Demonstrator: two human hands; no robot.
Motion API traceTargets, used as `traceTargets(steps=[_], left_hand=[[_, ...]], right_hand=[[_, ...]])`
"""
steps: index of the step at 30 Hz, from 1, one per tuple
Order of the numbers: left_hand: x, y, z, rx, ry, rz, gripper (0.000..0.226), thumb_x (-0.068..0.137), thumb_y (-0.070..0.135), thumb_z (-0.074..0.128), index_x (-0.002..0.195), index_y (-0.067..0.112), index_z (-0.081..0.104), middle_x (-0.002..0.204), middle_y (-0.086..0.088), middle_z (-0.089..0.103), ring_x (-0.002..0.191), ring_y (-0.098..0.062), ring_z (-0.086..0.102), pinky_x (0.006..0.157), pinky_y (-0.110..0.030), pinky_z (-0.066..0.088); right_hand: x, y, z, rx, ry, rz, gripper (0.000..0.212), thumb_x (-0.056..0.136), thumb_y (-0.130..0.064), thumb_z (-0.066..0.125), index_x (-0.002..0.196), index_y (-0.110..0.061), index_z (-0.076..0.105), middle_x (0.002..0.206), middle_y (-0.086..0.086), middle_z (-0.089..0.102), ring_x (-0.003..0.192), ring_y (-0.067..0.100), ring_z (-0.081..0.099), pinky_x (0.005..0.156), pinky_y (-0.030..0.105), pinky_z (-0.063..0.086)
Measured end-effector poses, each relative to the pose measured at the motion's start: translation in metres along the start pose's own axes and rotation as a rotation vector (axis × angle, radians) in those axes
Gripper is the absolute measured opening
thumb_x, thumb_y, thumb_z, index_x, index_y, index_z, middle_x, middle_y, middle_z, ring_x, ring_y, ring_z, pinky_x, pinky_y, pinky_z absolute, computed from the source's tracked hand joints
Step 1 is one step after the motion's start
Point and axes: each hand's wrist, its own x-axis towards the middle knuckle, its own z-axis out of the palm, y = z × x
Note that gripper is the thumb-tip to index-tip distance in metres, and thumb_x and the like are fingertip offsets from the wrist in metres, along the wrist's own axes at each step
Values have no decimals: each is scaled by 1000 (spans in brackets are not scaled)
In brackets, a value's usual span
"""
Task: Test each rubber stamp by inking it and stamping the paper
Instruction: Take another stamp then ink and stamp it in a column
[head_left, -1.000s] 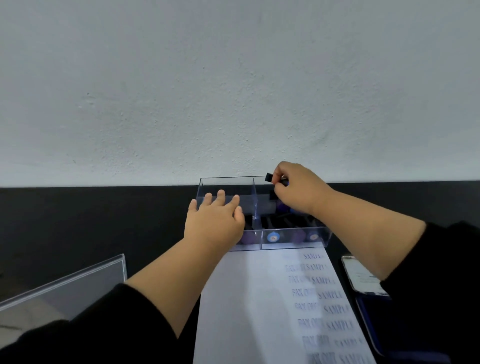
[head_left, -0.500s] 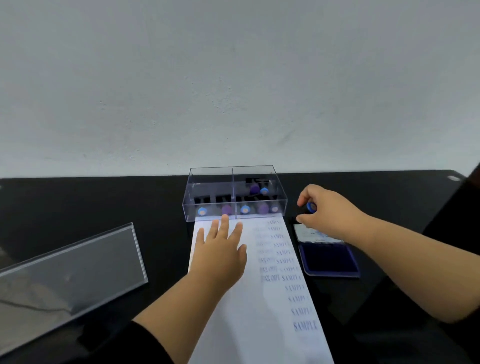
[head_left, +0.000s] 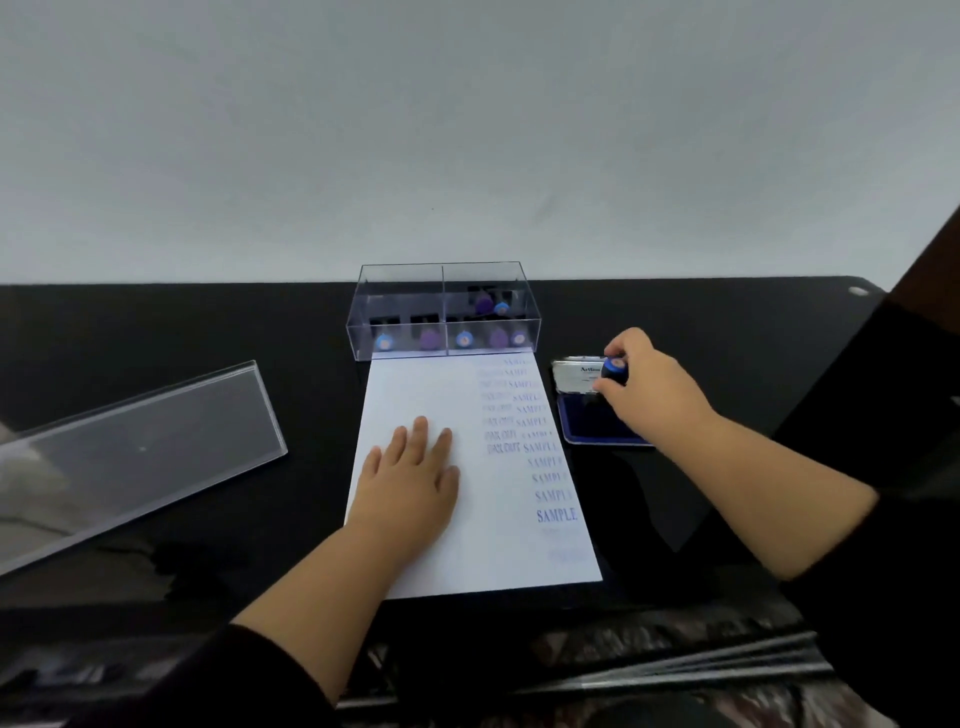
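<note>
Right hand (head_left: 649, 387) no longer at the clear box (head_left: 444, 312), now over the ink pad (head_left: 597, 421) holding a blue-topped stamp (head_left: 614, 368), left hand (head_left: 410, 483) moved from box to flat on the paper (head_left: 483, 545)

A plain pale grey wall (head_left: 467, 130) fills the upper third and more of the frame, evenly lit, with faint texture. Below it, a glossy black tabletop (head_left: 156, 322) spans the full width, its rounded far corner at upper right. The near edge reflects dim shapes along the bottom.
</note>
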Motion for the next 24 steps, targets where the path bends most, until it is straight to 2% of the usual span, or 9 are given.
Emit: traceTargets(steps=[4,7,10,14,19,24], left_hand=[[-1,-2,5,-8,48,-1,53,102,37,15,152,31,0,159,3,-13,147,-16,-9,117,-35,-6],[-2,-3,7,-17,56,2,52,102,38,16,152,32,2,159,3,-11,147,-16,-9,117,-34,-6],[-2,-4,7,-26,58,7,52,102,38,16,152,32,3,160,3,-11,147,-15,-9,117,-34,-6],[-2,-5,7,-37,64,11,52,102,37,17,152,32,5,160,4,-9,147,-15,-8,117,-34,-6],[-2,-5,7,-65,80,8,51,102,37,20,152,33,9,160,5,-6,147,-13,-6,117,-33,-6],[-2,-5,9,-73,101,6,50,102,38,22,151,34,13,160,6,-3,147,-13,-3,117,-33,-4]], right_hand=[[-3,-2,14,-109,-14,2,22,93,-24,54,109,-17,41,108,10,58,79,21,52,64,32,42],[-6,0,21,-115,41,-2,15,94,-23,52,103,-18,41,104,9,59,76,21,52,61,32,40],[-10,1,24,-100,73,8,17,94,-22,52,107,-17,43,104,8,60,77,21,54,59,31,41],[-22,1,24,-80,89,26,16,93,-21,52,106,-17,44,104,8,62,80,23,57,63,36,50],[-41,6,29,-63,144,60,13,92,-22,53,100,-20,43,91,3,59,72,21,53,55,30,41],[-49,8,39,53,225,100,19,92,-19,52,111,-20,50,92,3,58,76,22,52,59,30,39]])
